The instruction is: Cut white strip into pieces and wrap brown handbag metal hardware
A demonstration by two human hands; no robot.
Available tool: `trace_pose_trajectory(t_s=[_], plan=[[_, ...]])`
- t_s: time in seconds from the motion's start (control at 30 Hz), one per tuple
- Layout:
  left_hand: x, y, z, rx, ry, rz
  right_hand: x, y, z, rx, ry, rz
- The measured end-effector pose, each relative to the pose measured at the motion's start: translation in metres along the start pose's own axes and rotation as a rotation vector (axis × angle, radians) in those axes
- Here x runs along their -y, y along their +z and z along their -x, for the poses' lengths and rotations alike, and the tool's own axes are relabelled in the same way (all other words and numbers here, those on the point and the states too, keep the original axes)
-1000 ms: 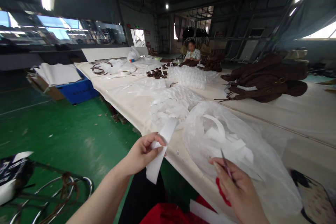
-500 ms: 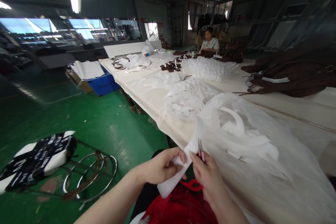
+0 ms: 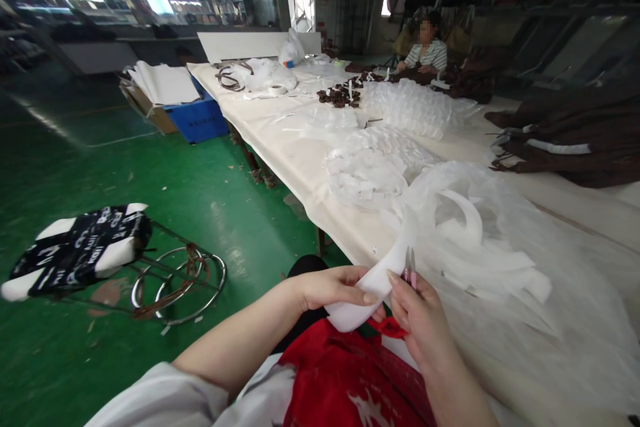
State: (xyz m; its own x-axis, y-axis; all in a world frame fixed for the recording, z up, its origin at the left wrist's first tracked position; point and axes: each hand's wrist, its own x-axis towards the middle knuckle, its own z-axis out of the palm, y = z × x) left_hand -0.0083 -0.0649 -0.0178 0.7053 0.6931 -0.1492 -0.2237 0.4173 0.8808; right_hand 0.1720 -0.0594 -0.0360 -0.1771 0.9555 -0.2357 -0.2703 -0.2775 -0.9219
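Observation:
A curved white strip (image 3: 377, 278), foam-like or soft fabric, is held above my lap at the table's near edge. My left hand (image 3: 337, 287) grips its lower part, thumb on top and fingers beneath. My right hand (image 3: 423, 313) pinches the strip's edge with thumb and fingers. Small pink-handled thread snips (image 3: 410, 271) also sit in my right hand, their pointed metal tips upward; the rest of them is hidden by my fingers. Just beyond, more white strips (image 3: 515, 267) lie loose on a large clear plastic bag (image 3: 565, 340).
Along the cloth-covered table (image 3: 295, 160) lie bubble wrap (image 3: 425, 107), small dark brown pieces (image 3: 340, 95) and brown garments (image 3: 590, 140). A person (image 3: 427, 53) sits at the far side. A stool (image 3: 80, 247) and a blue bin (image 3: 197, 117) stand at left.
My view has tilted down, so the table sits higher. My left hand has shifted along the strip, and its thumb now lies flatter across it. The right hand keeps strip and snips.

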Motion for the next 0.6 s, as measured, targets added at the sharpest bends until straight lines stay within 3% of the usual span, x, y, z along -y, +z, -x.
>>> trace_pose_trajectory(t_s=[0.2,0.33,0.6], plan=[[0.002,-0.003,0.011,-0.079,-0.122,-0.333,-0.012,0.01,0.003,0.11,0.018,0.11],[0.004,-0.01,0.028,-0.13,-0.186,-0.513,-0.023,0.013,0.001,0.087,0.019,0.073],[0.01,-0.001,0.029,-0.314,0.113,-0.287,-0.02,0.02,0.003,0.034,-0.029,0.2]])
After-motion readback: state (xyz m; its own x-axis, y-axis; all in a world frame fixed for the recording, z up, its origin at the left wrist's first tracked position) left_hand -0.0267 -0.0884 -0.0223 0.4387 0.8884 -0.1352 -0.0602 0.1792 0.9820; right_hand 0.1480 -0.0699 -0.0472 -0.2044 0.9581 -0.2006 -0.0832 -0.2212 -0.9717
